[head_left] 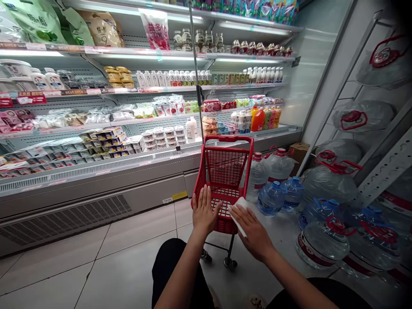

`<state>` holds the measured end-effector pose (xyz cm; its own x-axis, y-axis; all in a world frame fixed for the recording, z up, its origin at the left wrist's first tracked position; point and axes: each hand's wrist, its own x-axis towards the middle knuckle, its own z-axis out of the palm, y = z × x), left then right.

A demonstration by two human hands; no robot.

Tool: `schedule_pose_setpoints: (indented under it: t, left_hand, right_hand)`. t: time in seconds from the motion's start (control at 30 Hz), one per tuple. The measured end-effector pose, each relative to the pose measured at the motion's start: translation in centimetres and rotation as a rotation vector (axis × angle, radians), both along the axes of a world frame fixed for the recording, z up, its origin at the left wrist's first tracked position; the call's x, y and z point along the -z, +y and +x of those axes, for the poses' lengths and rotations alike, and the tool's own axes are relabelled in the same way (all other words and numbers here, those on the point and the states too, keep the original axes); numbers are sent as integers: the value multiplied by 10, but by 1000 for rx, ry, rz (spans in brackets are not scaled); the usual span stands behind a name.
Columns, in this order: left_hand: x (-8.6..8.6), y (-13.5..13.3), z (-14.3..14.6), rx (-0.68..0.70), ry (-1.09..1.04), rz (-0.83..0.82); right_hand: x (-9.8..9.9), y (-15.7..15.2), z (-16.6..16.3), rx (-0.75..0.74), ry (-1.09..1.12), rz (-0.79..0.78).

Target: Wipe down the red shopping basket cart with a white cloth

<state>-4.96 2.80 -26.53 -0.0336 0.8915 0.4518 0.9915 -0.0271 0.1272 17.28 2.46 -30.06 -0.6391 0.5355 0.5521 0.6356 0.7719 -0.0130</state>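
- I had one small red shopping cart (pixel 225 193) in front of me on the tiled floor (pixel 125 253), between my two hands; two of its wheels showed on my feed.
- I held my left hand (pixel 204 210) open at the cart's left edge, four fingers straight and the thumb spread; from here I couldn't tell whether it touched.
- I had my right hand (pixel 252 227) at the right edge, its fingers laid straight over one white cloth (pixel 242 205); the thumb was hidden, so I couldn't tell whether it gripped.
- I counted two blue-tinted jugs (pixel 271 198) side by side just right of the cart, with two clear red-capped jugs (pixel 279 166) behind them.
- I saw more jugs on a rack (pixel 375 182) farther right, overlapping too much to count.
- I faced one refrigerated case (pixel 151 193) beyond the cart, with one white-and-pink bag (pixel 155 29) on an upper shelf.
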Motion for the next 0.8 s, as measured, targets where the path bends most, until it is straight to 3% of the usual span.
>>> schedule_pose_setpoints:
  t: [0.17,0.3,0.4,0.5,0.67,0.8]
  left_hand:
    - [7,-11,22,141,-32,-3]
    - [7,-15,13,200,-70,-68]
    - [6,-12,3,203,-63,-75]
    - [6,-8,-4,181,-64,-67]
    - [9,-5,-23,137,-55,-62]
    - [11,-7,-53,63,-22,-50]
  right_hand:
    - [17,-25,-24,-88,-13,-5]
    - [-2,-2,-4,-206,-38,-25]
    - [-19,27,8,-166,-25,-43]
    - [-23,39,3,-96,9,-71]
    - [-14,8,-31,-120,33,-117]
    - [-22,-6,-48,-219,-55,-92]
